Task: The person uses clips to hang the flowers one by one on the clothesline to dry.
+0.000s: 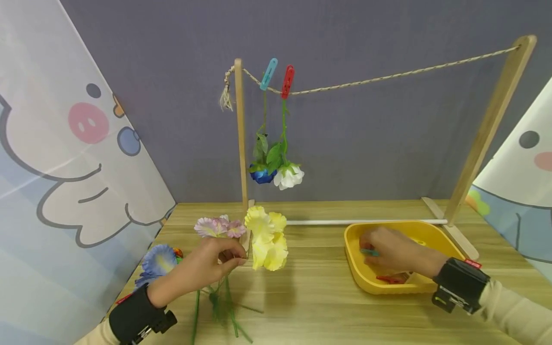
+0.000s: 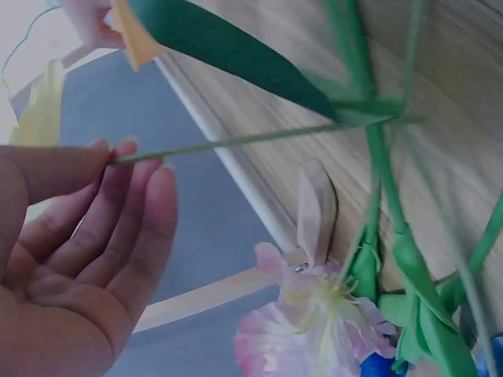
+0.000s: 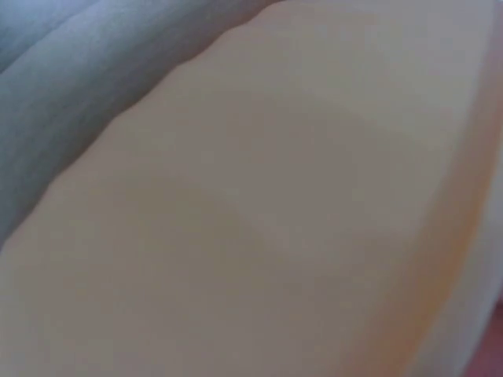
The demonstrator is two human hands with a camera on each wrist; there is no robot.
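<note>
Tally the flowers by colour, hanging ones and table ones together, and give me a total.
Blue: 2, one hanging blue flower and one blue flower on the table
White: 1, white flower hanging
Yellow: 1, yellow flower by the left hand
Pink: 1, pink flower
Total: 5

1. Wooden rack (image 1: 240,129): two posts, a rope (image 1: 388,75) strung between them.
2. Blue peg (image 1: 269,74) and red peg (image 1: 287,81) clipped on the rope near the left post.
3. Blue flower (image 1: 262,175) and white flower (image 1: 289,177) hang head-down from those pegs, side by side.
4. Purple flower (image 1: 157,261) lies at the table's left edge.
5. Wooden table (image 1: 319,306), grey back wall (image 1: 181,96).
6. Cartoon-print panels at left (image 1: 64,143) and right (image 1: 526,177).
7. White rod (image 1: 366,222) along the rack's base.
</note>
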